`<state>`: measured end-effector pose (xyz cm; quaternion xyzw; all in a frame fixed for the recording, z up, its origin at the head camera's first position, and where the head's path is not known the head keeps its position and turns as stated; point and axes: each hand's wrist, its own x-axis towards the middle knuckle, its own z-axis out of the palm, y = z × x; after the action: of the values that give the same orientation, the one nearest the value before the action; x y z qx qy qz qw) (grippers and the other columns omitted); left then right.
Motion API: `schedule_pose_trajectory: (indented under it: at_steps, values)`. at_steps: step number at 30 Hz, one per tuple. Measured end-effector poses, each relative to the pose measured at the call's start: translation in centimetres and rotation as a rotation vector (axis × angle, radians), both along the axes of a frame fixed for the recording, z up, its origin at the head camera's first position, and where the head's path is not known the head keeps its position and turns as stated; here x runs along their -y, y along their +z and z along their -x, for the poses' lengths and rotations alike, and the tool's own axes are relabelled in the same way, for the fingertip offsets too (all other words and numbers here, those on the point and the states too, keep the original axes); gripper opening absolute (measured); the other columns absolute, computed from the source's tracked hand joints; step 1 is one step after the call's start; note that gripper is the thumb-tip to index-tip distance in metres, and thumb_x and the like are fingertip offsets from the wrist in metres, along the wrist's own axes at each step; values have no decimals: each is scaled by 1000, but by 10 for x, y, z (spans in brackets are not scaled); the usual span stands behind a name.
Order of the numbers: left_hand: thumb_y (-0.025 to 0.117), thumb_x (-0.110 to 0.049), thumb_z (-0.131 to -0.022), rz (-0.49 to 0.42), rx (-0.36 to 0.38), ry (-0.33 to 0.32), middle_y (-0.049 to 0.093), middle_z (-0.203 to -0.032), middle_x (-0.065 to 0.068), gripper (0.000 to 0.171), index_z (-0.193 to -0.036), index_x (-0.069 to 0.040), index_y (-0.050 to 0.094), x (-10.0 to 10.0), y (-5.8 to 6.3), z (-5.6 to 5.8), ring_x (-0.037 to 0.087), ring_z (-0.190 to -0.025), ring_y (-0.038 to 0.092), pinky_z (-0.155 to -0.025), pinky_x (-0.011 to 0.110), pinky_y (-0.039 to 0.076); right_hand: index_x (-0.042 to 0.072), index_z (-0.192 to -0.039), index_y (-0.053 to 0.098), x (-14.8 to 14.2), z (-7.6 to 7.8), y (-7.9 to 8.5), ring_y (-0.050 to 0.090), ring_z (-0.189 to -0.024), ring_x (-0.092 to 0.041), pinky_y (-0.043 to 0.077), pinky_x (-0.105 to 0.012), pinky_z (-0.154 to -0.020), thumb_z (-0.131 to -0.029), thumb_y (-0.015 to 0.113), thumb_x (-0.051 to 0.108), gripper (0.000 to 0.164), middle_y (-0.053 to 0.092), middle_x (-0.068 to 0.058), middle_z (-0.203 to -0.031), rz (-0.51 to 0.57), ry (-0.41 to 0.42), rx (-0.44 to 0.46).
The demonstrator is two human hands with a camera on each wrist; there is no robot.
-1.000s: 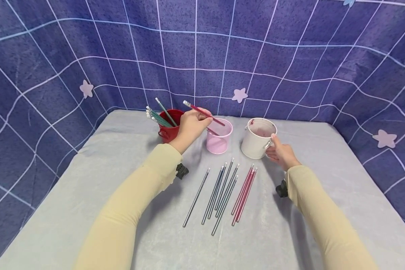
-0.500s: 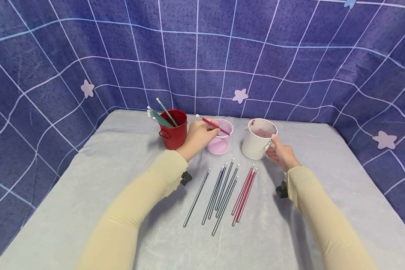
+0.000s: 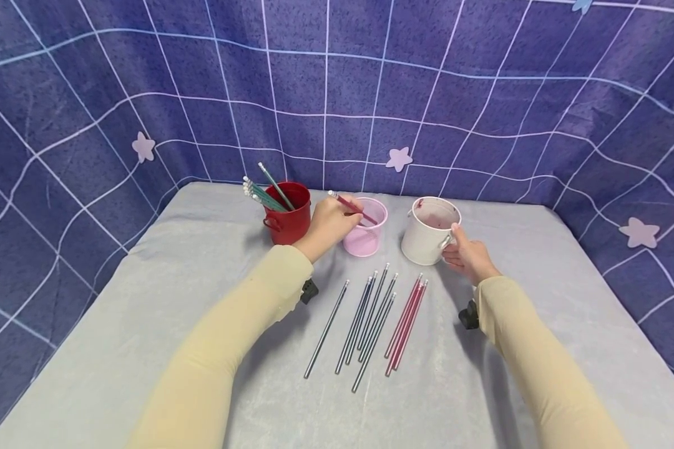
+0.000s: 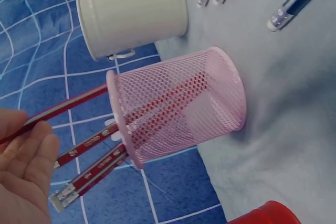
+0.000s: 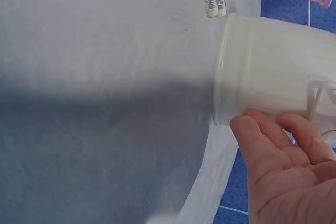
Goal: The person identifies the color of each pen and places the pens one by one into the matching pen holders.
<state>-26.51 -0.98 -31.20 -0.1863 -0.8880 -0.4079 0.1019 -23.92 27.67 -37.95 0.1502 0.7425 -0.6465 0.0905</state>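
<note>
Moved since one second ago: your left hand (image 3: 330, 226) and the held red pencil (image 3: 345, 202) are now sitting lower and closer to the pink mesh cup (image 3: 363, 243); your right hand (image 3: 469, 257) is keeping its place.

Head view. Left hand: thumb and fingers are pinching the red pencil, which is slanting at the mouth of the pink mesh cup. Right of the cup: a white bucket (image 3: 424, 242), which your right hand is gripping at its near-right side, thumb at the rim, bent fingers by the handle. Left of the cup: a red bucket (image 3: 293, 226), where green pencils (image 3: 266, 197) are leaning. In front of the cup: dark pencils (image 3: 374, 343) are lying, one set apart on the left; loose red pencils (image 3: 410, 327) are lying to their right. All are resting on a grey cloth (image 3: 146, 324).

Left wrist view. The held pencil is reaching the cup's rim; further red pencils (image 4: 86, 146) are standing inside the cup, eraser ends outward.

Right wrist view. Your right fingers are touching the white bucket's wall near its handle; the thumb's contact is not showing here. The pink mesh cup is appearing just beside the bucket.
</note>
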Motion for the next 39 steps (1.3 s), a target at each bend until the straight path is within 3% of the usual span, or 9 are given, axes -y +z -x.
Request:
schedule_pose_trajectory:
  at_steps: [6, 13, 20, 30, 34, 39]
  values:
    - [62, -6, -81, 18, 5, -34, 72, -93, 11, 19, -96, -1, 72, 2, -7, 3, 24, -92, 65, -82, 31, 48, -23, -133, 33, 2, 0, 1, 38, -129, -43, 33, -46, -107, -98, 27, 56, 87, 36, -37, -134, 1, -4, 1]
    - [63, -8, -82, 33, 26, -1, 72, -99, 10, 21, -100, -3, 72, 6, -11, 8, 24, -95, 65, -85, 30, 47, -23, -133, 33, 2, 0, 1, 39, -128, -42, 34, -44, -106, -98, 27, 56, 87, 37, -37, -134, -6, -3, 2]
    - [64, -12, -85, 70, 13, -14, 71, -108, 8, 24, -107, -3, 73, 5, -10, 10, 22, -106, 63, -91, 29, 46, -23, -132, 35, -2, 0, 1, 42, -127, -39, 36, -43, -105, -98, 27, 57, 87, 38, -36, -134, -24, 9, -5]
    - [65, -11, -85, 140, 35, 5, 73, -96, 8, 20, -101, -4, 74, -4, -13, 18, 22, -95, 66, -82, 31, 48, -23, -132, 36, -1, 0, -2, 46, -125, -38, 36, -44, -104, -98, 28, 56, 87, 39, -36, -132, -21, -5, -5]
    - [64, -12, -86, 188, 41, 8, 73, -93, 8, 20, -101, -4, 74, -8, -16, 17, 22, -92, 67, -81, 31, 49, -23, -131, 36, -2, 0, -2, 50, -122, -37, 36, -45, -104, -98, 29, 56, 86, 40, -37, -132, -20, -3, -12]
    - [65, -13, -87, 182, 46, 14, 73, -93, 10, 19, -101, -3, 74, -11, -20, 15, 23, -90, 67, -81, 31, 49, -22, -131, 38, -1, -1, -1, 59, -114, -30, 39, -43, -103, -98, 30, 56, 86, 43, -35, -131, -28, -19, -10]
